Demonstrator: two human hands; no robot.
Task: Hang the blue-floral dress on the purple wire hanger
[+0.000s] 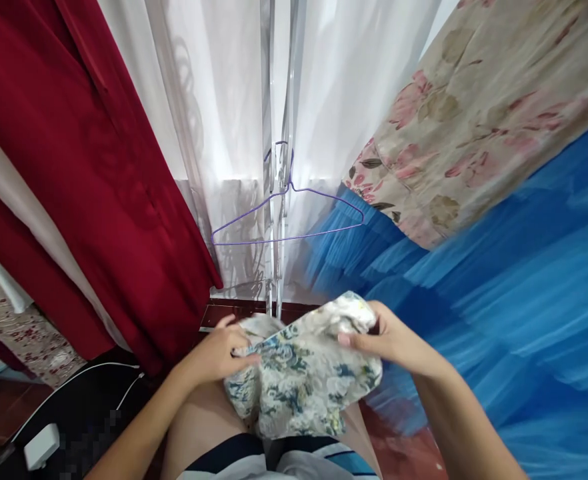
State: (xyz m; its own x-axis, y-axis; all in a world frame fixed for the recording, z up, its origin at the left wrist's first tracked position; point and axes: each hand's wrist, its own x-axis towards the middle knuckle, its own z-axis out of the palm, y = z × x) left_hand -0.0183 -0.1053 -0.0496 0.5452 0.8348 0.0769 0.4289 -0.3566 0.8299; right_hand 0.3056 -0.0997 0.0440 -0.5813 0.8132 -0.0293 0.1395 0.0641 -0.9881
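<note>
A bunched piece of floral cloth [309, 380], white with blue-green and yellow print, is held up over my lap. My left hand [224, 350] grips its left edge between thumb and fingers. On the other side my right hand [381, 337] pinches the upper right part, thumb in front and the other fingers behind the fabric. The cloth is partly folded, so its full shape is hidden. Beyond it, a purple wire hanger [289, 237] hangs with nothing on it from a white metal stand [275, 267].
Red curtains [104, 200] hang at left and white curtains [224, 87] behind the stand. Blue tulle [474, 320] and a pink-flowered beige cloth [439, 153] fill the right. A white charger with cable [43, 445] lies on a black surface [89, 413] at lower left.
</note>
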